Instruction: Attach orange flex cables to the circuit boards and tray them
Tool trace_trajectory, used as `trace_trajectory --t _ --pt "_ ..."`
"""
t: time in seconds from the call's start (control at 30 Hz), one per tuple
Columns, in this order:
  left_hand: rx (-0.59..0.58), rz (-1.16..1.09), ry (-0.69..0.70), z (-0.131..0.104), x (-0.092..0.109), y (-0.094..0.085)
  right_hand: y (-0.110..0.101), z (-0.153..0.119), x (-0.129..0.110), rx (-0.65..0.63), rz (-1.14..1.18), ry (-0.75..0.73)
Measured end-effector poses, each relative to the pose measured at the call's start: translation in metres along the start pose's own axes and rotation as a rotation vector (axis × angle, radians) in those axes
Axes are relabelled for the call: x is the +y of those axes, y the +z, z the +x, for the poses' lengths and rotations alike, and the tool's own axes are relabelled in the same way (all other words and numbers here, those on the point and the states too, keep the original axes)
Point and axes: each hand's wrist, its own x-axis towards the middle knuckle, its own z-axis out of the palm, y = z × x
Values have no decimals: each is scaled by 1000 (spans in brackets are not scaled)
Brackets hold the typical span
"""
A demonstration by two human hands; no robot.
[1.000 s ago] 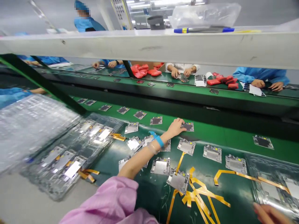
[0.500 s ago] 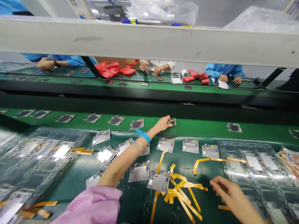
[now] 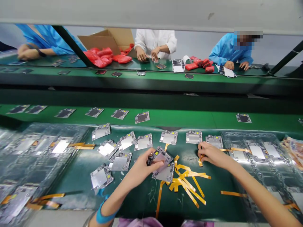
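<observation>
My left hand is closed on a circuit board, thumb on top. It holds the board tilted above another circuit board on the green table. My right hand pinches an orange flex cable just below the row of boards; the fingers cover part of the cable. Between the hands and nearer me lies a loose pile of orange flex cables. Several silver-shielded boards lie around, among them one behind my left hand and one near my right hand.
A green conveyor strip with spaced boards runs across behind the table. Clear plastic trays with boards stand at the left and right. Across a second line, co-workers' hands work beside red bags. An overhead beam spans the top.
My left hand has drawn back from the conveyor with the board, toward me. My right hand has moved up and left onto the orange flex cable. The head view has shifted.
</observation>
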Motion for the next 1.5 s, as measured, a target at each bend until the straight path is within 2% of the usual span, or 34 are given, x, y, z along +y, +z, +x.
trace_trajectory --t 0.17,0.33,0.43,0.53,0.6,0.67,0.77,1.0,1.1,1.13,1.2,1.33,1.5 --pt "27 -39 -56 -10 -15 15 14 -4 1 23 25 65" --pt "-9 -82 -43 -10 -4 27 39 -15 -8 167 102 206" --pt "-37 -136 -76 -11 9 34 41 -26 -34 245 250 252" --pt "-40 -93 -77 -16 20 42 38 -36 -75 308 644 268" --pt "-65 -58 -54 -21 26 48 37 -39 -100 346 775 262" --pt "-70 -32 -37 -27 29 54 39 -38 -117 428 715 274" --pt "-34 26 -41 -35 28 60 44 -33 -126 548 590 297" --pt "-18 66 37 -46 23 70 60 -30 -131 619 492 238" --pt "-8 23 11 -41 23 68 68 -35 -139 687 401 175" --pt "-17 -9 -4 -39 24 65 70 -37 -141 682 395 169" --pt "-93 -109 -34 -34 25 57 69 -43 -142 590 454 205" --pt "-379 -335 -93 -24 29 39 57 -54 -138 330 668 352" --pt "-433 -237 -36 -17 33 30 48 -51 -136 226 775 467"
